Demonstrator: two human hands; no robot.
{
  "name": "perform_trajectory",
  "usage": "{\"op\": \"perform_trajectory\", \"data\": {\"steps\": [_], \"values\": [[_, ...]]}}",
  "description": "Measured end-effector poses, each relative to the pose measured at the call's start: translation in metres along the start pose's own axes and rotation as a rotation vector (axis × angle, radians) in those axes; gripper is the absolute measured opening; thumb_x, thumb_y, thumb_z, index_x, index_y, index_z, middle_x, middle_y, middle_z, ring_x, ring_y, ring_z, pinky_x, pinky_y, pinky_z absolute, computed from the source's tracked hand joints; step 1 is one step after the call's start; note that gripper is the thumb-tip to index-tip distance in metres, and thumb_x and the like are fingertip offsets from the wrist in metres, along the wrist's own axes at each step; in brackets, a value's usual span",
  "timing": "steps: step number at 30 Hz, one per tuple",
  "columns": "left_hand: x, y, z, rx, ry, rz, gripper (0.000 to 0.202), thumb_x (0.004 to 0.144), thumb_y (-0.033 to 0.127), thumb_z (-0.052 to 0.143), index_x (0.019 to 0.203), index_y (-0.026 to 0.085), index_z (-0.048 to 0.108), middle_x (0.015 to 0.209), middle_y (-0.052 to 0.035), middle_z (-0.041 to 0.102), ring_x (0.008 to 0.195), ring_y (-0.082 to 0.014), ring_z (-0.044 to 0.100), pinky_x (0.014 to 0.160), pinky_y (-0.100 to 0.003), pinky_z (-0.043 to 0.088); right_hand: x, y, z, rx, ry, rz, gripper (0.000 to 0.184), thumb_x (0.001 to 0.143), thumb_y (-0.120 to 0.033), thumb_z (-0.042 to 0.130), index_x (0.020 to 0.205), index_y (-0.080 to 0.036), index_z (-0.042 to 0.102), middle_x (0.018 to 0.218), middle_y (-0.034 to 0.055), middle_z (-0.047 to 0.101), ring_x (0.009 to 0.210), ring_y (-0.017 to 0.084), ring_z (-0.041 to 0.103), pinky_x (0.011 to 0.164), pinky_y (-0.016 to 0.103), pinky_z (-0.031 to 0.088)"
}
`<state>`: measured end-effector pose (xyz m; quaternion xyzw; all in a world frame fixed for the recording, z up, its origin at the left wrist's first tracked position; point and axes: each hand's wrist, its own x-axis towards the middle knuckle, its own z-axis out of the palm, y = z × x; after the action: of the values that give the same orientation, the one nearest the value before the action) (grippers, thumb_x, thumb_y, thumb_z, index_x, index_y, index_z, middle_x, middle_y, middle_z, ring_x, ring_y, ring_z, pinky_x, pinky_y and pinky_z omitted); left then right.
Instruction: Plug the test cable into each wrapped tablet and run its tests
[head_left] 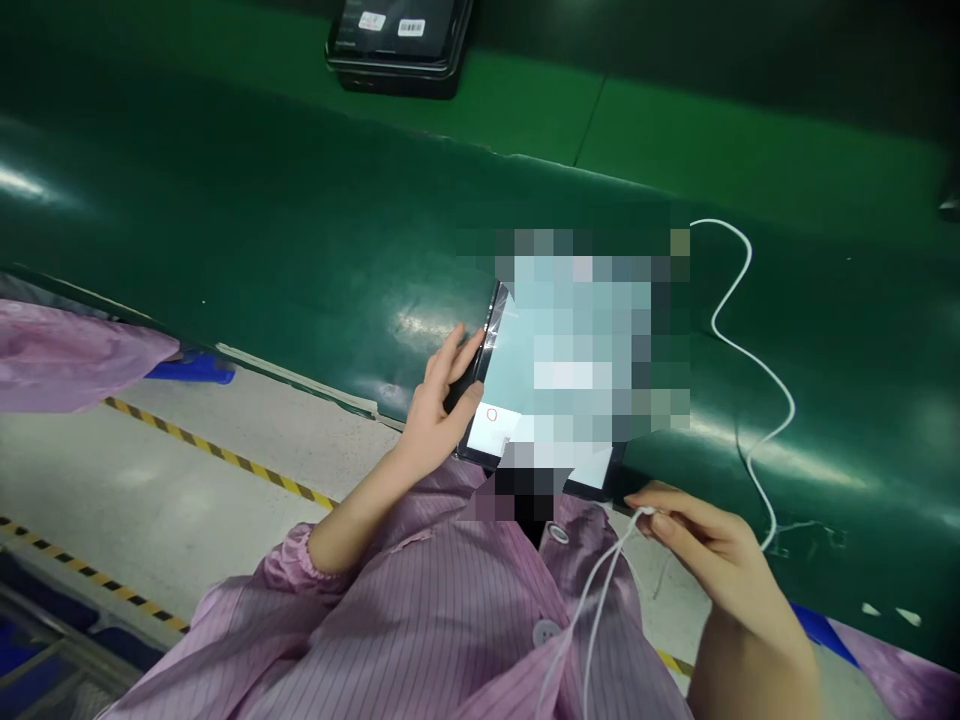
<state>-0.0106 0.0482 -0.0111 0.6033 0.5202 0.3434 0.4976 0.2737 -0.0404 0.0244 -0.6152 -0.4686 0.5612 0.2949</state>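
Note:
A tablet (501,418) with a lit, pale screen lies tilted at the near edge of the green bench, its middle and right side hidden by blurred blocks. My left hand (435,415) grips its left edge, thumb at the front border and fingers along the side. To the right of the tablet's lower corner, my right hand (705,545) pinches a thin white cable (643,513) between thumb and fingers. Two white strands hang from that pinch across my pink striped smock. A further length of white cord (791,405) curves over the bench on the right.
Black tablet-like devices (397,50) with white labels sit stacked at the back of the green bench (300,230). Pink cloth (75,350) shows at the left bench edge. White scraps (907,617) lie at the right. Yellow-black tape (225,455) marks the floor.

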Motion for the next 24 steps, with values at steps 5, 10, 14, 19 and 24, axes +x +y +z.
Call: {"op": "perform_trajectory", "data": {"steps": [5, 10, 14, 19, 24], "values": [[-0.001, 0.0, 0.004, 0.091, 0.016, 0.046, 0.064, 0.101, 0.029, 0.047, 0.158, 0.035, 0.017, 0.157, -0.0053, 0.046, 0.151, -0.0287, 0.033, 0.122, -0.061, 0.027, 0.002, 0.023, 0.0, 0.178, 0.121, -0.023, 0.031, 0.077, -0.054, 0.078, 0.082, -0.024, 0.081, 0.052, 0.0047, 0.063, 0.041, 0.015, 0.056, 0.039, 0.025, 0.047], [-0.001, 0.002, 0.007, 0.141, 0.002, 0.056, 0.069, 0.1, 0.026, 0.049, 0.158, 0.035, 0.013, 0.159, -0.0072, 0.043, 0.152, -0.0288, 0.03, 0.124, -0.061, 0.018, -0.001, 0.029, -0.001, 0.24, 0.142, 0.006, 0.029, 0.075, -0.052, 0.081, 0.083, -0.025, 0.081, 0.052, 0.0051, 0.064, 0.045, 0.017, 0.061, 0.043, 0.026, 0.053], [-0.002, 0.003, 0.008, 0.177, -0.025, 0.075, 0.079, 0.098, 0.029, 0.054, 0.158, 0.036, 0.003, 0.162, -0.0095, 0.037, 0.152, -0.03, 0.029, 0.125, -0.062, 0.014, 0.001, 0.026, 0.001, 0.267, 0.136, -0.015, 0.022, 0.076, -0.048, 0.082, 0.083, -0.027, 0.082, 0.058, 0.0057, 0.068, 0.048, 0.017, 0.063, 0.045, 0.025, 0.055], [-0.004, 0.006, 0.004, 0.276, -0.134, 0.104, 0.104, 0.09, 0.04, 0.068, 0.158, 0.035, -0.01, 0.168, -0.0132, 0.018, 0.155, -0.035, 0.016, 0.125, -0.064, 0.002, 0.0, 0.029, -0.001, 0.249, 0.116, -0.023, 0.02, 0.077, -0.046, 0.081, 0.086, -0.027, 0.082, 0.06, 0.0058, 0.069, 0.05, 0.018, 0.065, 0.046, 0.025, 0.055], [-0.003, 0.006, -0.009, 0.105, -0.224, 0.08, 0.085, 0.1, 0.032, 0.052, 0.158, 0.041, -0.01, 0.17, -0.0056, 0.015, 0.156, -0.0286, 0.012, 0.126, -0.06, 0.005, -0.002, 0.03, -0.005, 0.219, 0.056, -0.026, 0.019, 0.08, -0.041, 0.079, 0.093, -0.027, 0.082, 0.061, 0.0057, 0.07, 0.053, 0.019, 0.068, 0.048, 0.026, 0.058]]}}
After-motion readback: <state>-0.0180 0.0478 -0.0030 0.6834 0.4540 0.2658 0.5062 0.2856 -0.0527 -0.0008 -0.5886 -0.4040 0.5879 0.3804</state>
